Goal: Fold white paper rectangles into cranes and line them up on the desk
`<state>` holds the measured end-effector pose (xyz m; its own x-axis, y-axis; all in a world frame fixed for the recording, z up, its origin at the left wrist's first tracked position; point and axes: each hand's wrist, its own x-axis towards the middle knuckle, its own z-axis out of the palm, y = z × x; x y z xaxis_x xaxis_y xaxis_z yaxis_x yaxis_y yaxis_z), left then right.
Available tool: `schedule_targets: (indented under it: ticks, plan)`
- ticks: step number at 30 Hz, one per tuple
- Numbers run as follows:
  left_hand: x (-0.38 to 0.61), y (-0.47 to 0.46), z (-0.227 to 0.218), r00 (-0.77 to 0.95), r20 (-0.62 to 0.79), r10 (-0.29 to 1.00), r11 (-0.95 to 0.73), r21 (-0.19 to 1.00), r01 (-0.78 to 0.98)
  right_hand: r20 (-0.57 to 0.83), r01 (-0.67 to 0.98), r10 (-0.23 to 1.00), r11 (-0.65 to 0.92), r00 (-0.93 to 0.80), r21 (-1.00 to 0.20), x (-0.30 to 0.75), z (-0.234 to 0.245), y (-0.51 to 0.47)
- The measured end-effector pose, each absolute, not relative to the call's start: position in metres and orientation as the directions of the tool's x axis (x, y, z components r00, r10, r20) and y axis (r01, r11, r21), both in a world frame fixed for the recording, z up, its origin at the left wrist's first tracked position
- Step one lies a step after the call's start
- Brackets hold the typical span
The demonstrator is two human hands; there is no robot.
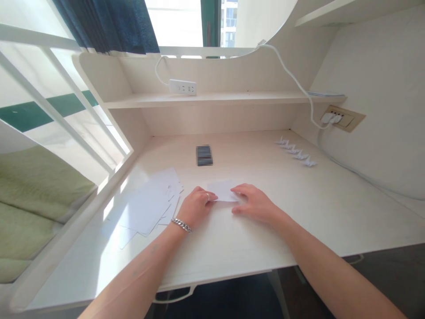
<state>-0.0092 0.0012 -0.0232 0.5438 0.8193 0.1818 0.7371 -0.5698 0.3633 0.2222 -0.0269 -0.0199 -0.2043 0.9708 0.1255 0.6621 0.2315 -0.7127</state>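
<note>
Left hand (195, 206) and right hand (254, 204) press flat fingers onto thin white paper (223, 189) on a smooth pale desk (332, 208); loose sheets (149, 204) fan out just beside the left hand

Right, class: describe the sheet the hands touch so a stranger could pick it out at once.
Start at the white desk, near its front edge. Between the left hand and right hand lies one white sheet. Unlike the loose pile to its left, it lies alone, touched by both hands.

The small white paper sheet (223, 189) looks matt and smooth on the pale laminate desk top (299, 208), which has a soft sheen. Left of that sheet a silver chain-link metal bracelet (181, 225) glints. Further left lie matt loose white paper sheets (149, 204), and behind is a smooth white plastic power strip (182, 87).
</note>
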Motion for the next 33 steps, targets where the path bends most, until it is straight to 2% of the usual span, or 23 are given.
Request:
schedule_targets:
  ticks: [2,5,11,15,19,22,33]
  plan:
    - [-0.009,0.0,-0.023,0.532,0.175,0.828,-0.554,0.396,0.732,0.146,0.704,0.958,0.281,-0.248,-0.652,0.219,-0.025,-0.025]
    - [-0.01,-0.004,-0.02,0.494,0.154,0.856,-0.505,0.454,0.734,0.143,0.694,0.961,0.27,-0.237,-0.667,0.215,-0.029,-0.022]
    - [-0.009,-0.007,-0.009,0.301,0.016,0.953,-0.255,0.579,0.775,0.0,0.598,0.991,0.08,-0.133,-0.797,0.212,-0.022,-0.021]
    - [-0.002,-0.004,-0.012,0.216,0.015,0.976,-0.174,0.645,0.744,-0.024,0.619,0.999,0.004,-0.037,-0.785,0.205,-0.019,-0.015]
    - [0.006,0.001,-0.021,0.083,0.012,0.996,-0.072,0.631,0.773,-0.029,0.72,0.998,-0.055,0.048,-0.692,0.201,-0.019,-0.004]
    - [0.01,0.003,-0.023,0.02,0.012,1.0,-0.023,0.627,0.779,-0.059,0.742,0.995,-0.099,0.08,-0.663,0.201,-0.018,0.003]
    - [0.014,0.005,-0.015,-0.012,-0.046,0.999,0.036,0.55,0.835,-0.128,0.742,0.99,-0.134,0.065,-0.657,0.202,-0.012,0.017]
